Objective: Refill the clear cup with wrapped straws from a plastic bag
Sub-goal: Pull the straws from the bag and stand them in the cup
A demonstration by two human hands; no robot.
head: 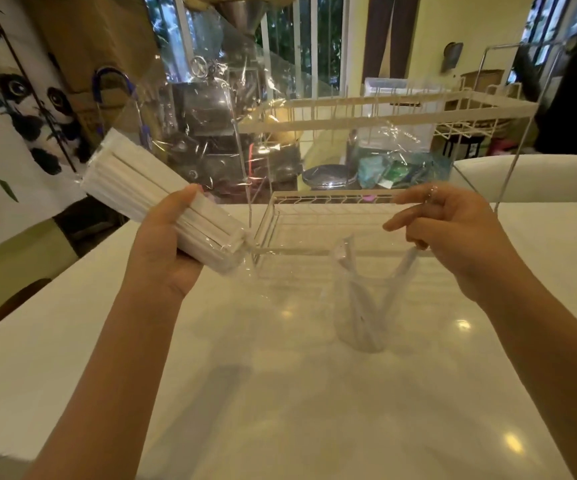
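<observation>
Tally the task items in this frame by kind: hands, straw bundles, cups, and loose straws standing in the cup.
Hands: 2, left hand with its grip around the bundle, right hand above the cup
Bundle of wrapped straws: 1
Clear cup: 1
Wrapped straws in the cup: about 3, blurred
Total: about 7

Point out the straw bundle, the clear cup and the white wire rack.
straw bundle (148, 192): head view, middle of the wrapped pack.
clear cup (363, 313): head view, its side wall.
white wire rack (384, 110): head view, upper front rail.
</observation>
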